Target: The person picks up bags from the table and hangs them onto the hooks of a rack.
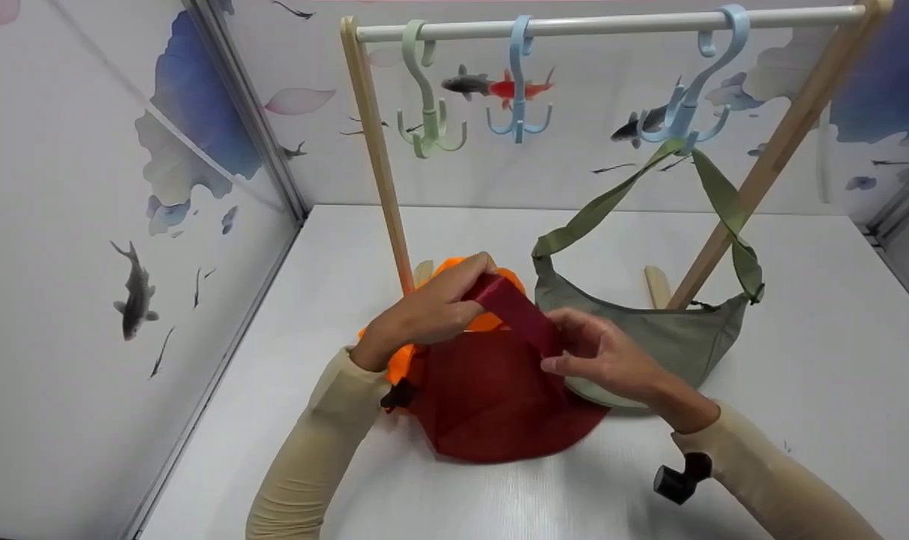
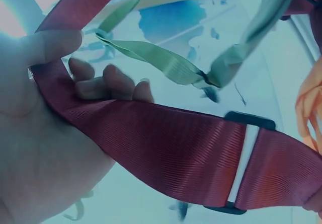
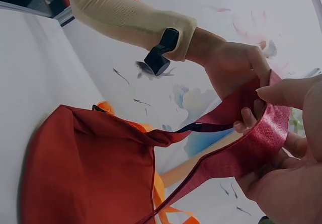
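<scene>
A dark red shoulder bag (image 1: 492, 405) rests on the white table, its wide strap (image 1: 523, 319) raised above it. My left hand (image 1: 441, 304) grips the strap at its upper left. On the right, my right hand (image 1: 612, 358) holds the same strap between thumb and fingers. The left wrist view shows the strap running across the palm, with a black slide buckle (image 2: 239, 163) on it. In the right wrist view both hands grip the strap (image 3: 271, 128) close together. An orange bag or cloth (image 1: 402, 364) lies partly hidden behind the red bag and my left hand.
A rack with a white rail (image 1: 619, 25) and wooden legs stands behind. From it hang a green hook (image 1: 428, 112), a blue hook (image 1: 519, 97) and another blue hook (image 1: 683, 112). A grey-green bag (image 1: 672, 341) hangs by its strap from the right hook, beside my right hand.
</scene>
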Demonstrator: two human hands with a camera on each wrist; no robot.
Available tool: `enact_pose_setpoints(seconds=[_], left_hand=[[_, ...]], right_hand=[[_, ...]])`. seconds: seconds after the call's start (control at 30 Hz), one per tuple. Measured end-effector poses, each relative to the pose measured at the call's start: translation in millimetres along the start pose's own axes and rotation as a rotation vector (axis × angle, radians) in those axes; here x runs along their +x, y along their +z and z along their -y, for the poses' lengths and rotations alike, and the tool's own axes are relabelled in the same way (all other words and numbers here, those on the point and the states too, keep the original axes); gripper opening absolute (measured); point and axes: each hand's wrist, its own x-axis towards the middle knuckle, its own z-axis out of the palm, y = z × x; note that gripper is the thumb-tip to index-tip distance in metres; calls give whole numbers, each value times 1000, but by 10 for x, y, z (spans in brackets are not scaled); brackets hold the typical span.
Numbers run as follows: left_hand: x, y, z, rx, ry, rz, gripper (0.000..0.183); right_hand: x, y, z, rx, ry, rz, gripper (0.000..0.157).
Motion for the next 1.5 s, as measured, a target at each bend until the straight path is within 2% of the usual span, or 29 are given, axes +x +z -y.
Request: enact_pose_setpoints(seconds=[0.27,0.5,0.6,0.9,1.1,1.23,1.37,1.5], left_hand=[[-16,-29,-135,-4,84,-111,21],[-52,-91,-265,-5,167,-214,24],[-84,-126,-317,-23,178,-242,26],[-130,-228,-419,-79,255,-325,17],[-174,-271,-502,-113,283,-383,16],[-191,-290,-552,-121,321,-405,16],[-213,-310,-600,-119,356,-405,16],[-259,-349,-654,-100,375,-419,18]], right_hand=[[38,27,22,-10,-27,4,30],[67,41,23,-69,-85,44,25],[87,47,11,-122,-92,68,22],[134,51,-69,-262,-9,79,29],[173,71,-125,-277,112,109,34],[199,96,-170,-281,133,147,35],[221,124,-177,-276,108,166,35],[243,141,-147,-241,31,149,33]])
